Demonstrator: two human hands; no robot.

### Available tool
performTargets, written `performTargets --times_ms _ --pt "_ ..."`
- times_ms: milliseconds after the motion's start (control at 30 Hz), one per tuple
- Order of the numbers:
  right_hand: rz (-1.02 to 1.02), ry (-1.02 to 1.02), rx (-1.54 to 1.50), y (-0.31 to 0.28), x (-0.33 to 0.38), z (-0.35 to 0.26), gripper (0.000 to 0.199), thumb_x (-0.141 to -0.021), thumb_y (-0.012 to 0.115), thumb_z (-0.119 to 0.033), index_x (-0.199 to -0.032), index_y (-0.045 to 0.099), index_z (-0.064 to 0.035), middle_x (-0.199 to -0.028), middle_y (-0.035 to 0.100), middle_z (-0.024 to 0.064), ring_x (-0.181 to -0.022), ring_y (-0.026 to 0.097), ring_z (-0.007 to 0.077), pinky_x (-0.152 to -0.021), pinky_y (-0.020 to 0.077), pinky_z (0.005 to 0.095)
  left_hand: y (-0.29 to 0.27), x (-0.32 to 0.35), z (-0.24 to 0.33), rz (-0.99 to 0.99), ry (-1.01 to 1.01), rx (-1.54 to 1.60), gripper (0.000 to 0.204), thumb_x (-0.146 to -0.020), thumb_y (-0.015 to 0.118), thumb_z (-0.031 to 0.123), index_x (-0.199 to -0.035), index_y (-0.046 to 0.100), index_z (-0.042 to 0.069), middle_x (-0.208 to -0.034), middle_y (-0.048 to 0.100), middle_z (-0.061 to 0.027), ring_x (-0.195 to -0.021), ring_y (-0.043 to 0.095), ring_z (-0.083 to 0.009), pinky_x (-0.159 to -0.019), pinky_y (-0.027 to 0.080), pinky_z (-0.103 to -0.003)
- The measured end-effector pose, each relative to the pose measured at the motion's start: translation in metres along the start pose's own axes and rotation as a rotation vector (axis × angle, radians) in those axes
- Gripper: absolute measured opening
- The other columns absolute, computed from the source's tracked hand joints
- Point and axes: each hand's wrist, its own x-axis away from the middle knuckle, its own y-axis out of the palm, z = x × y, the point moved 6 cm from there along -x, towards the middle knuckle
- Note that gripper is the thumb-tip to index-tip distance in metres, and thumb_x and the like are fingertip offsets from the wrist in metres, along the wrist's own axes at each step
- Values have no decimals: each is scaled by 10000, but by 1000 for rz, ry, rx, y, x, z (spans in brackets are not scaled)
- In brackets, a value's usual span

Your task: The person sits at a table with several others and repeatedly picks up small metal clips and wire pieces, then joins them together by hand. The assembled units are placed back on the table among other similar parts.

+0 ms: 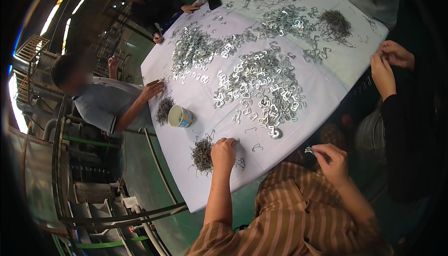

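Note:
My left hand (223, 155) reaches over the near part of the table, its fingers pinched together with a bit of thin bent wire (237, 141) showing at the tips. Against its left side lies a tangled heap of dark wire hooks (201, 156). A few loose wire hooks (257, 147) are scattered to its right. Off the table's near edge, above my lap, my right hand (333, 163) grips a small shiny metal clip (309, 150) between thumb and fingers. Ahead of my hands spreads a large pile of flat, silvery bent metal clips (266, 81).
A paper cup (180, 116) stands beyond the wire heap, by another wire heap (164, 110). More clips (191, 48) and wire (335, 25) cover the white-clothed table (322, 111). A phone (214, 2) lies far off. Co-workers' hands (154, 89) are around the edges, including a neighbour's (386, 72) at right.

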Motion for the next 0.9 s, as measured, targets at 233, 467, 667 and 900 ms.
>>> performTargets --times_ms 233,467,667,900 --pt "-16 25 -40 1 -1 0 187 -812 637 91 -969 687 2 -868 701 125 -754 693 237 -618 533 309 12 -7 13 -62 124 -227 90 -803 649 148 -801 688 67 -830 666 -95 -796 659 -276 -662 542 -407" --pt "-31 36 -18 -1 -1 -3 187 -807 646 87 -972 684 7 -882 702 125 -757 692 240 -646 537 315 0 0 49 -48 188 97 86 -808 677 134 -863 716 79 -813 675 -89 -799 653 -277 -678 535 -396" --pt "-44 27 -12 0 -1 -4 204 -798 651 80 -984 681 4 -900 699 129 -768 687 254 -661 541 326 4 -27 53 115 258 32 92 -807 662 86 -865 728 59 -844 678 -89 -819 636 -284 -698 523 -388" --pt "-30 69 -52 3 3 6 261 -802 649 70 -1046 677 -18 -957 700 126 -823 689 252 -705 555 329 22 -43 59 12 306 -146 92 -803 634 127 -772 697 67 -762 651 -99 -765 638 -298 -660 525 -419"
